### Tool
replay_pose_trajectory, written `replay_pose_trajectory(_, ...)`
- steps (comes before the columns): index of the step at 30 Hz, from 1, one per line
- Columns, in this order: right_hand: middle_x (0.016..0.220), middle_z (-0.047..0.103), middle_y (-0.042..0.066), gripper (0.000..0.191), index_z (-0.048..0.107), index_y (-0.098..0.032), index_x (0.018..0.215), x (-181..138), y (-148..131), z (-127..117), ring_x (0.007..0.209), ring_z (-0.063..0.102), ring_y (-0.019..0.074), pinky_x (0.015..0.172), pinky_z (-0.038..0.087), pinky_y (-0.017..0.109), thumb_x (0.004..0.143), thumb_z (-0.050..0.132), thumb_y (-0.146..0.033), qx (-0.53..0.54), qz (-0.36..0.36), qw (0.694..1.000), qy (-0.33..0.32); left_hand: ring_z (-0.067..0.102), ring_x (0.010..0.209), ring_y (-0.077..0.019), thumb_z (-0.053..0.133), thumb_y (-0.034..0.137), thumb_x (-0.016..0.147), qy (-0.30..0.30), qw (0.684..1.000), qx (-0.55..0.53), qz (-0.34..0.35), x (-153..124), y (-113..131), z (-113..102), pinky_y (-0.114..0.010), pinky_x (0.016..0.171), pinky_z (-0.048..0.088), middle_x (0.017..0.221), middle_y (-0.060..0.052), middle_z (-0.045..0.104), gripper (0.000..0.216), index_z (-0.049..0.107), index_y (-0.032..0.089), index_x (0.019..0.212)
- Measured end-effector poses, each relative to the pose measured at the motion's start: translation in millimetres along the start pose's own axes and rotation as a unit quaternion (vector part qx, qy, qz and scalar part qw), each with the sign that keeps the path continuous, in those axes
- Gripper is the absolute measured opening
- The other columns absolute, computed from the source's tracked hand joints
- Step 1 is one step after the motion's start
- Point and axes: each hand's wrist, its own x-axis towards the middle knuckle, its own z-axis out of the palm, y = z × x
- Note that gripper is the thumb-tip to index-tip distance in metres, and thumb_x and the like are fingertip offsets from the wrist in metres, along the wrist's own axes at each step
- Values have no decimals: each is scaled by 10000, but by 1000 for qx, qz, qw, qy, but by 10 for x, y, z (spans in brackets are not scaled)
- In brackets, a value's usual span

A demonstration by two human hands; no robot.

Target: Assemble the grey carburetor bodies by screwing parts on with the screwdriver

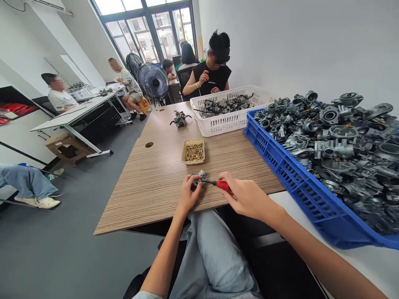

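My left hand (188, 193) is closed around a small grey metal carburetor part (200, 178) at the near edge of the wooden table (156, 178). My right hand (245, 196) grips a red-handled screwdriver (223, 185), its dark shaft pointing left into the part. Just beyond the part stands a small beige tray of brass screws (193, 152).
A blue crate (289, 174) heaped with grey carburetor bodies fills the right side. A white basket (227, 121) of similar parts sits further back, with one loose carburetor (180, 119) left of it. A person in black (209, 76) works at the far end. Other people sit at tables on the left, near a fan (152, 80).
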Motion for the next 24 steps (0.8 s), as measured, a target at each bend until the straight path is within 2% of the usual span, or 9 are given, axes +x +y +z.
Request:
replay_pose_trajectory(5,1055,798,45,135,468,-247,1252,9,0,-5,886,789,252,667,389,298,1118,470,-236,21,-8,1000,-17,648,909,-186,619,352,1056,-2,1000,0,1,-3,-2,1,-325,790,540,1172,-82,657,233,741,244,1224)
replay_pose_trajectory(11,934,791,41,113,486,-227,1214,28,-23,20,778,769,245,619,333,300,1140,502,-310,-30,10,1000,0,650,920,-193,616,353,1062,-2,1000,8,6,-4,-14,3,-325,801,542,1172,-81,659,237,740,254,1237)
replay_pose_trajectory(20,835,769,32,224,541,-239,1044,55,25,75,699,736,232,582,269,318,1151,516,-434,-89,23,995,44,658,969,-203,605,362,1066,-6,1000,8,2,-9,-3,-1,-323,821,549,1176,-82,643,232,741,253,1219)
replay_pose_trajectory(24,840,774,36,234,550,-232,1058,58,22,74,710,746,246,583,268,326,1153,513,-443,-93,44,994,39,646,944,-197,609,347,1059,-3,1000,6,2,-10,7,2,-318,816,549,1160,-80,639,223,745,249,1206)
